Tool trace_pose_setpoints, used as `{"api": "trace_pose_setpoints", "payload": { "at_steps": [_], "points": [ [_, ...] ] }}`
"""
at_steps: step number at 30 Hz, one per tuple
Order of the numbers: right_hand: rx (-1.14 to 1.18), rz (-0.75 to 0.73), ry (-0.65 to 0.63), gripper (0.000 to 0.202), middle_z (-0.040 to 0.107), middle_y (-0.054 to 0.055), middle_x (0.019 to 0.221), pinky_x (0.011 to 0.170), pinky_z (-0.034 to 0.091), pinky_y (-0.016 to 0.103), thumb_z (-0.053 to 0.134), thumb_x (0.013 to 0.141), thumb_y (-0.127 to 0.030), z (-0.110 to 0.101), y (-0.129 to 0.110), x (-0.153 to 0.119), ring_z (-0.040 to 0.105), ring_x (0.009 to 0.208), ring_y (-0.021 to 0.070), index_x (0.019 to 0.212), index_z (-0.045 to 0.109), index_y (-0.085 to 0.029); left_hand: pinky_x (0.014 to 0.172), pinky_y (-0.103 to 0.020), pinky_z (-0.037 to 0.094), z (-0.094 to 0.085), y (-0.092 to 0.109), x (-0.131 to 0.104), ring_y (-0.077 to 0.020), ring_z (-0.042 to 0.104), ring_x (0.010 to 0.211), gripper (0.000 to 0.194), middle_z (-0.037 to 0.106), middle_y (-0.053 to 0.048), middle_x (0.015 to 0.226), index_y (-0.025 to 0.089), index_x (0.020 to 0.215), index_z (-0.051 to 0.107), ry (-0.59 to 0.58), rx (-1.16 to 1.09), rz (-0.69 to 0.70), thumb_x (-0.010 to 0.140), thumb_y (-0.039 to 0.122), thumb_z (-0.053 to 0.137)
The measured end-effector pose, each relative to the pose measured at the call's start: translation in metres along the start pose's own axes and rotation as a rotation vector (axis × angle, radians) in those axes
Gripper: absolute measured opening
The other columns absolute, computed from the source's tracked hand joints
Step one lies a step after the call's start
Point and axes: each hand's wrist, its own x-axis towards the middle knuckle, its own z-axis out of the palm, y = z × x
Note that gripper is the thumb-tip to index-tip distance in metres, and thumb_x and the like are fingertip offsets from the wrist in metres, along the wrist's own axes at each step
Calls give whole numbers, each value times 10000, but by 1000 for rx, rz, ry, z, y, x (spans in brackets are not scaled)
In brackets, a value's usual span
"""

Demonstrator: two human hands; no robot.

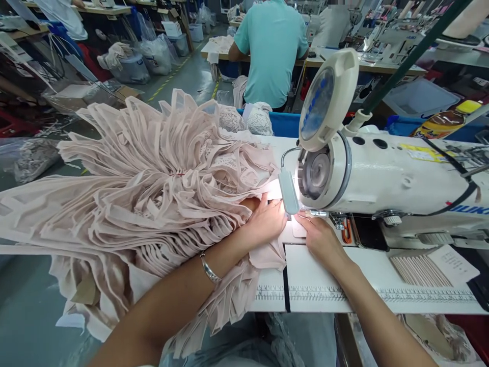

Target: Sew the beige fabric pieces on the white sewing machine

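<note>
One left hand (269, 220), fingers partly spread, on heaped beige fabric (164, 178), one right hand (321, 238) near a white sewing machine (370, 168) and lamp (289, 191), cannot tell whether pinching

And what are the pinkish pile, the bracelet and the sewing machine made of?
The pinkish pile looks like thin, matte fabric: soft folds, sheer edges. The bracelet seems polished metal: silvery shine. The sewing machine is probably painted metal, maybe plastic: white, with glossy highlights.

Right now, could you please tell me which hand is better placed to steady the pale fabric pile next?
Probably the left hand: it lies beside the fabric pile, while the right hand is farther away, near the sewing machine.
</note>
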Motion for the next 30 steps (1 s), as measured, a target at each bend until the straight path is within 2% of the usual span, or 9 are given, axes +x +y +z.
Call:
{"api": "trace_pose_setpoints", "payload": {
  "at_steps": [9,15,23,30],
  "points": [
    [-52,38,-48,630,678,140,1266,999,533,456,376,829,23,3,-5,0,618,1155,300,1368,632,-184,1140,-555,287,-7,4,2,-257,596,1043,230,679,-97,989,148,953,609,-59,-37,-54,978,127,381],
    [-81,23,-52,630,696,123,1228,968,536,442,367,842,0,3,-3,0,632,1104,287,1384,610,-211,1122,-574,304,-3,2,2,-272,605,1045,244,682,-103,973,152,966,611,-46,-50,-42,982,148,368],
    [-79,52,-84,599,711,125,1205,931,540,422,369,869,-9,1,-5,4,663,1041,276,1367,623,-223,1156,-575,279,-9,3,2,-249,599,1106,223,701,-87,1062,168,1042,614,-43,-70,-50,986,135,401],
    [-70,61,-143,577,697,127,1248,939,496,397,356,890,-10,-4,-7,7,642,1076,276,1368,618,-201,1131,-586,311,-5,2,1,-264,598,1091,207,692,-109,1047,151,1018,626,-60,-45,-45,975,145,423]
  ]
}}
